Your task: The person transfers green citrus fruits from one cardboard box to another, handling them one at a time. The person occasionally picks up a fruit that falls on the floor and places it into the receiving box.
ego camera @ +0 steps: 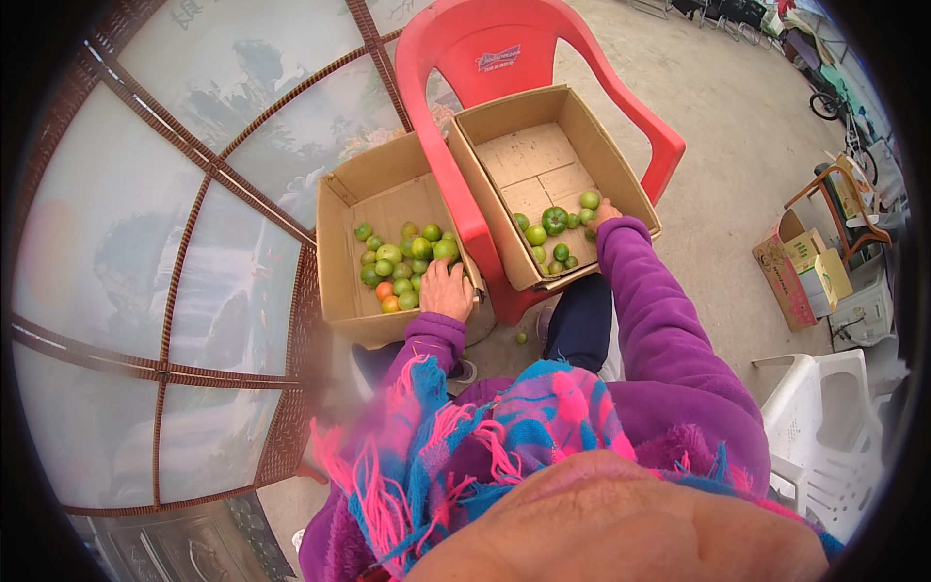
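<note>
A cardboard box (345, 269) on the left holds several green tomatoes (389, 253) and a few orange-red tomatoes (384, 291). My left hand (446, 291) reaches into it from the near side, its fingertips on the tomatoes by the right wall; whether it grips one is hidden. On the seat of a red plastic armchair (476, 33) rests a second cardboard box (520, 156), with several green tomatoes (554, 220) gathered at its near end. Inside its right wall, my right hand (605, 211) touches the tomatoes there. Its fingers are mostly hidden, so a hold cannot be made out.
One small green tomato (521, 338) lies on the concrete floor near my feet. The chair's left armrest (454, 182) rises between the boxes. A framed, painted screen (240, 240) stands left. To the right are a white plastic chair (800, 407), an opened carton (782, 273) and a bicycle (854, 134).
</note>
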Action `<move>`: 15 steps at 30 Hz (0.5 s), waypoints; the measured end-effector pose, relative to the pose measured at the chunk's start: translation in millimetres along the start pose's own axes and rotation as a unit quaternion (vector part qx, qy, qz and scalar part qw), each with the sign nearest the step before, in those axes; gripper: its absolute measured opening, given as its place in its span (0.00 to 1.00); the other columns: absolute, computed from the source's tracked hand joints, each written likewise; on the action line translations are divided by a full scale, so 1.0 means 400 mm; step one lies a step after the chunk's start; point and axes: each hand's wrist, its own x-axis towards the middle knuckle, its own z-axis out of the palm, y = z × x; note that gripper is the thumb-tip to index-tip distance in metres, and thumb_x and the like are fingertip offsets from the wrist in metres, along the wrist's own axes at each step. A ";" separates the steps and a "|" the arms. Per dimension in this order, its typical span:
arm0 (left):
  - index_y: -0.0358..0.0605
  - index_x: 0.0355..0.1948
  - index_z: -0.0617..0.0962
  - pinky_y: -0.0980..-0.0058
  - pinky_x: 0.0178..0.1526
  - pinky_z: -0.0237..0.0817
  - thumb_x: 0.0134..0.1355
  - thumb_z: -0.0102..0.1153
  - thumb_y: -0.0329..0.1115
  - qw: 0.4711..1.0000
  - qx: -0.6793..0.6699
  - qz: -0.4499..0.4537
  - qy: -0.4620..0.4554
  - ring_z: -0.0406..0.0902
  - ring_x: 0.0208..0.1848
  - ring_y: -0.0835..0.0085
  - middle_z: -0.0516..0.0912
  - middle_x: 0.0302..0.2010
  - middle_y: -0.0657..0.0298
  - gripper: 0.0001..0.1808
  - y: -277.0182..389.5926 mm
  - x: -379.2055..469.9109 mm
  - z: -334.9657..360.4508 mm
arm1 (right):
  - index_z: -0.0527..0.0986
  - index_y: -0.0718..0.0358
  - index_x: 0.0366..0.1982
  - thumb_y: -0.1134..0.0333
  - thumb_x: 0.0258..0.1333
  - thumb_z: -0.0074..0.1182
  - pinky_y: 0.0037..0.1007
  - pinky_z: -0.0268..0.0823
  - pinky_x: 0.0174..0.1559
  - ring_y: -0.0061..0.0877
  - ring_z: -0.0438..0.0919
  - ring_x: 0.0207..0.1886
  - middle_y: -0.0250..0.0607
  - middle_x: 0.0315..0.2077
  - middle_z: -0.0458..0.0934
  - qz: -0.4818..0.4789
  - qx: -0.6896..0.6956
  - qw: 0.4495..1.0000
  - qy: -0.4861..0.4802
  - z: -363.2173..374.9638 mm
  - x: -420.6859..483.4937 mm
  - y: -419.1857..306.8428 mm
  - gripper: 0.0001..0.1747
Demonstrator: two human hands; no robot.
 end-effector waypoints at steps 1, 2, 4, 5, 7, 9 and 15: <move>0.42 0.43 0.79 0.58 0.56 0.61 0.54 0.53 0.36 1.000 0.002 0.001 0.002 0.68 0.57 0.54 0.74 0.50 0.52 0.16 0.000 0.000 0.001 | 0.65 0.62 0.54 0.60 0.37 0.67 0.39 0.67 0.55 0.46 0.75 0.52 0.59 0.46 0.76 0.002 0.003 1.000 -0.014 -0.004 -0.007 -0.002 0.39; 0.42 0.42 0.79 0.58 0.56 0.61 0.54 0.54 0.36 1.000 0.004 0.002 0.005 0.68 0.57 0.54 0.74 0.50 0.52 0.16 0.000 0.000 0.001 | 0.68 0.63 0.52 0.59 0.38 0.66 0.38 0.67 0.55 0.45 0.76 0.52 0.58 0.46 0.76 -0.017 -0.021 0.999 -0.036 -0.010 -0.013 -0.008 0.37; 0.42 0.41 0.79 0.58 0.54 0.62 0.53 0.54 0.36 1.000 0.005 0.001 0.006 0.68 0.56 0.54 0.74 0.49 0.52 0.15 -0.001 0.001 0.003 | 0.73 0.63 0.49 0.56 0.39 0.65 0.37 0.67 0.55 0.42 0.77 0.51 0.55 0.46 0.77 -0.037 -0.073 0.993 -0.082 -0.025 -0.029 -0.023 0.33; 0.42 0.41 0.79 0.59 0.54 0.63 0.53 0.54 0.36 1.000 0.006 0.001 0.007 0.68 0.55 0.55 0.74 0.49 0.53 0.15 -0.001 0.001 0.005 | 0.74 0.63 0.48 0.56 0.38 0.65 0.37 0.68 0.54 0.42 0.77 0.51 0.54 0.46 0.77 -0.040 -0.086 0.991 -0.096 -0.034 -0.038 -0.029 0.32; 0.42 0.40 0.79 0.59 0.53 0.64 0.53 0.54 0.36 1.000 0.006 0.005 0.014 0.69 0.55 0.55 0.74 0.48 0.53 0.14 -0.002 0.000 0.006 | 0.76 0.62 0.46 0.54 0.38 0.65 0.37 0.68 0.54 0.42 0.77 0.50 0.53 0.46 0.78 -0.047 -0.115 0.984 -0.124 -0.050 -0.058 -0.041 0.31; 0.42 0.40 0.79 0.59 0.52 0.64 0.53 0.54 0.36 1.000 0.007 0.005 0.016 0.69 0.54 0.55 0.75 0.47 0.53 0.14 -0.002 -0.001 0.007 | 0.77 0.62 0.45 0.54 0.37 0.66 0.36 0.69 0.52 0.42 0.77 0.50 0.52 0.45 0.79 -0.083 -0.136 0.978 -0.136 -0.059 -0.080 -0.048 0.30; 0.42 0.38 0.79 0.59 0.50 0.65 0.53 0.54 0.36 1.000 0.008 -0.002 0.007 0.70 0.53 0.56 0.75 0.47 0.53 0.13 0.001 -0.003 0.007 | 0.79 0.61 0.43 0.55 0.35 0.68 0.34 0.71 0.50 0.40 0.80 0.46 0.51 0.41 0.81 -0.172 -0.244 0.948 -0.110 -0.041 -0.121 -0.070 0.30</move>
